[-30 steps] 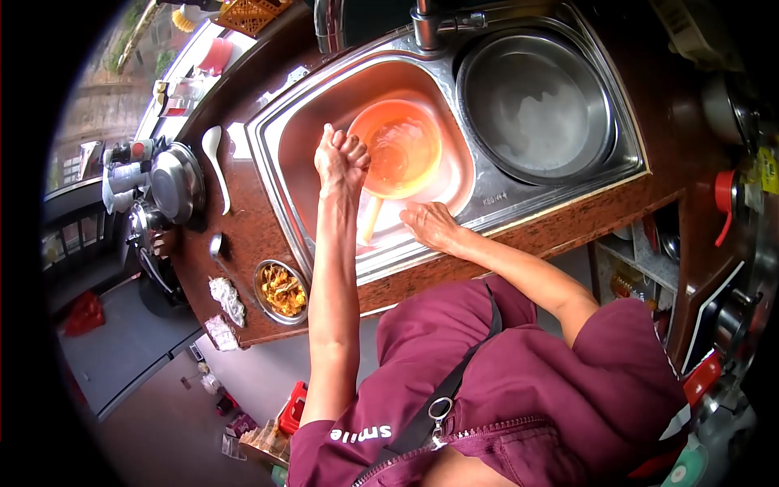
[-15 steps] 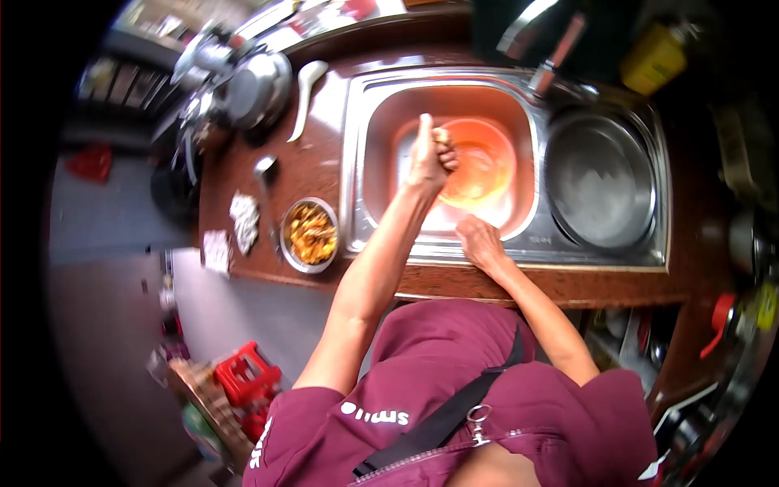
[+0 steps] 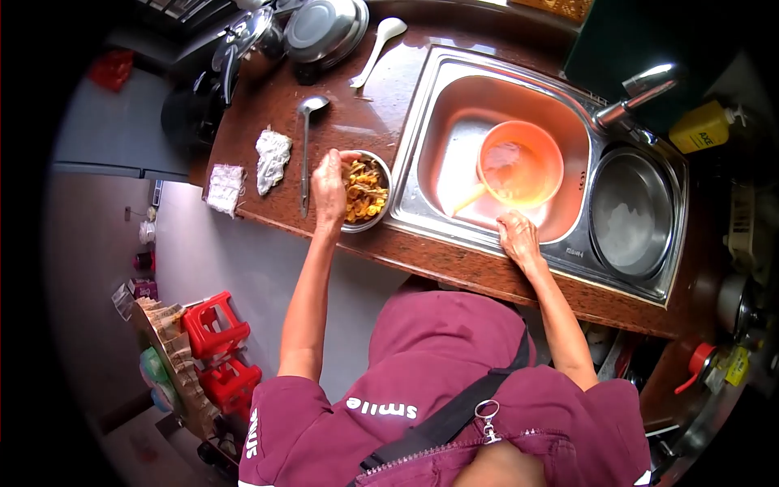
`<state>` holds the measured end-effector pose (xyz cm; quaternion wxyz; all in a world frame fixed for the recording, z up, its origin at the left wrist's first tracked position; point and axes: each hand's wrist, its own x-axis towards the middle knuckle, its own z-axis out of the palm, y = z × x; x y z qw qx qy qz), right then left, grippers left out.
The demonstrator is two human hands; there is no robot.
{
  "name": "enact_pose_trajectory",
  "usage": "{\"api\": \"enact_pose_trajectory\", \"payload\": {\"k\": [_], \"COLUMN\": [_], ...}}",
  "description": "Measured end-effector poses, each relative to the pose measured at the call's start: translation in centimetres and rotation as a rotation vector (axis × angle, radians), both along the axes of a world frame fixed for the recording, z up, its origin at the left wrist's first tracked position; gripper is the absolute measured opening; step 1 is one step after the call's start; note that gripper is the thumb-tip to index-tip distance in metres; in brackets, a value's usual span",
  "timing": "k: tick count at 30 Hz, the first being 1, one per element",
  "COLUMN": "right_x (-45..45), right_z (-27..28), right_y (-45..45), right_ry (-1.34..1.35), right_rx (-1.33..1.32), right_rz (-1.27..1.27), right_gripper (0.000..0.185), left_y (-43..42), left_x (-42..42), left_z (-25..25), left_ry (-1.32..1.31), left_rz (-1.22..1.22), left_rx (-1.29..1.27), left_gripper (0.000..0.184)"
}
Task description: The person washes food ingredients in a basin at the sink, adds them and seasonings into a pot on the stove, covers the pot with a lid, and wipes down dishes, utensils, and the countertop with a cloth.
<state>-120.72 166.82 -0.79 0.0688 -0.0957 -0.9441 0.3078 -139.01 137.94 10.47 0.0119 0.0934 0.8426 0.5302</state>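
- Your left hand sits at the left side of a round, silvery metal bowl, one digit reaching over its rim; whether the fingers close on anything cannot be told.
- Your right hand rests bent-fingered on the front edge of a stainless-steel sink; its fingertips' grip cannot be told.
- The bowl, filled with yellow-brown food pieces, stands on the reddish-brown speckled countertop, just left of the sink.
- Near your right fingers, a round orange plastic dipper lies in the left basin.
- Left of your left hand are a long-handled metal ladle and a crumpled white cloth.
- Farther out, a wide grey metal pan occupies the sink's right side.
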Motion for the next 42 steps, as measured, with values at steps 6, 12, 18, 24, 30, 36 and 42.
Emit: {"api": "enact_pose_trajectory", "payload": {"k": [6,12,18,24,30,36,42], "right_x": [-2.8,-8.3,-9.7,-6.7,-8.3,-12.6,-14.4], "right_z": [3.3,17.8,21.0,1.6,5.4,6.4,7.6], "right_y": [-1.4,0.7,3.7,1.2,-9.7,-15.5,-16.7], "right_ry": [-0.062,0.141,0.490,-0.216,-0.372,-0.408,-0.512], "right_rx": [-0.175,-0.642,-1.381,0.093,-0.893,-1.065,-0.840], "right_rz": [-0.041,-0.121,0.343,-0.183,-0.178,-0.073,0.046], "right_gripper": [0.015,0.014,0.015,0.034,0.034,0.049,0.037], "left_y": [-2.3,0.8,12.1,8.1,-4.6,-12.1,-10.2], "left_x": [0.5,-0.5,1.4,4.6,2.0,1.8,4.4], "left_z": [1.1,10.4,8.5,1.2,1.0,-1.7,-1.7], "left_ry": [-0.223,-0.122,-0.433,0.107,-0.121,-0.269,-0.281], "left_rz": [-0.006,-0.188,-0.892,-0.727,-0.188,0.227,0.167], "left_rx": [0.595,0.848,0.823,0.078,0.264,0.307,0.339], "left_gripper": [0.048,0.044,0.030,0.034,0.017,0.015,0.016]}}
